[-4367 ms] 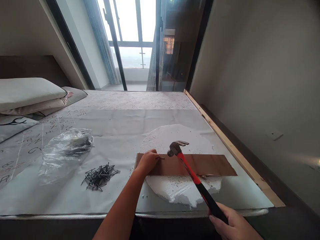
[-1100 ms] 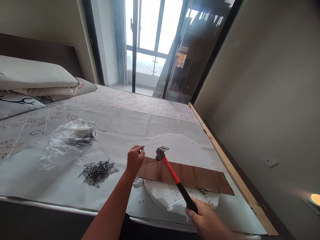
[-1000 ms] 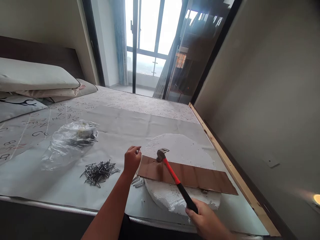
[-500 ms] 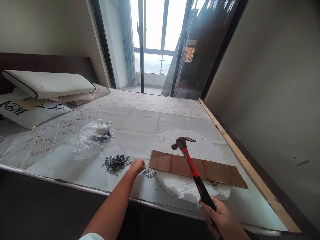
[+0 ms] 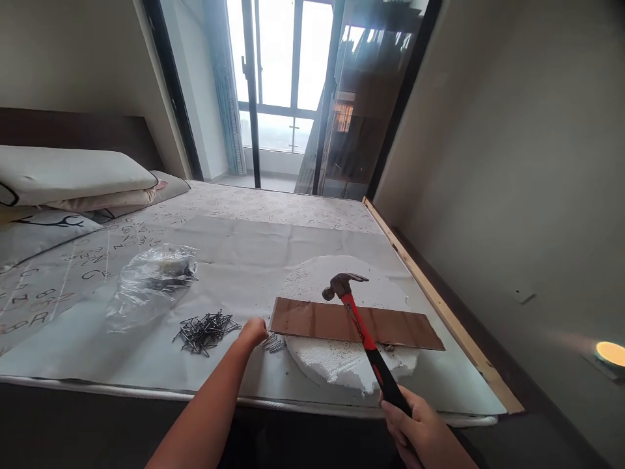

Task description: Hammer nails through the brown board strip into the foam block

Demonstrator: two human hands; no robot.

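My right hand (image 5: pixel 422 433) is closed round the black grip of a red-handled claw hammer (image 5: pixel 359 322), whose steel head hangs a little above a brown wooden strip (image 5: pixel 312 320). The strip lies across a white foam slab (image 5: pixel 342 361) on the covered bed. My left hand (image 5: pixel 254 331) reaches down beside the strip's left end, fingers curled at a few loose nails (image 5: pixel 272 342) lying there; whether it holds one is hidden. A bigger pile of nails (image 5: pixel 205 327) lies just left of that hand.
A crumpled clear plastic bag (image 5: pixel 151 281) lies beyond the nail pile. Pillows (image 5: pixel 73 176) are stacked at the far left against a dark headboard. A wooden rail (image 5: pixel 439 306) edges the bed on the right, beside a grey wall. Glass doors stand at the far end.
My left hand left the strip's left end and dropped to the loose nails beside it. The hammer head rose off the strip and stays raised. The camera swung slightly.
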